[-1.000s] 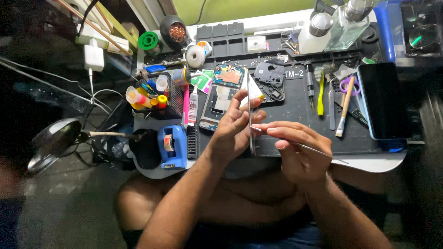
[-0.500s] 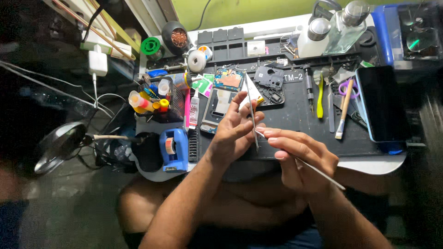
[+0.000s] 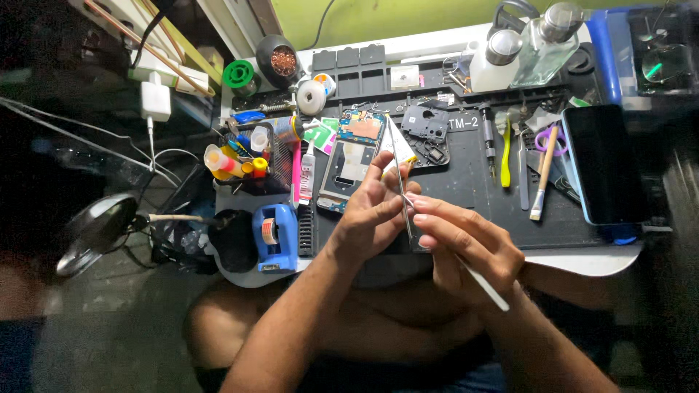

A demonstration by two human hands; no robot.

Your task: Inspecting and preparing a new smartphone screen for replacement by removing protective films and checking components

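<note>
The left hand (image 3: 371, 211) holds a thin flat panel, seen edge-on like a pale narrow strip (image 3: 399, 175), with its grip closed around the lower part of it. The panel stands almost upright above the dark rubber work mat (image 3: 466, 196), probably so that its edge faces the other hand. The right hand (image 3: 466, 244) has a narrow grip, closed on a slim white stick-like tool (image 3: 484, 282), and its fingertips meet the panel just beside the left thumb. I cannot tell where the tip of the tool is, because the fingers hide it.

Taking the opened phone body with bare circuit boards (image 3: 349, 161) as landmark: it lies flat on the mat, just behind the left hand and touching nothing that I can see clearly. To its left stands a pink and white tube (image 3: 306, 175), and further left and nearer to the person a blue tape dispenser (image 3: 277, 236) sits close to the front edge of the worktop. To its right lies a black plastic frame part (image 3: 426, 131), then a yellow-handled tool (image 3: 506, 149) and a wooden brush (image 3: 542, 175). Far to its right a dark phone with a blue rim (image 3: 604, 164) lies near the right edge of the mat.

The open room is the bare mat to the right of the phone body, between the hands and the brush. The left side is crowded.
</note>
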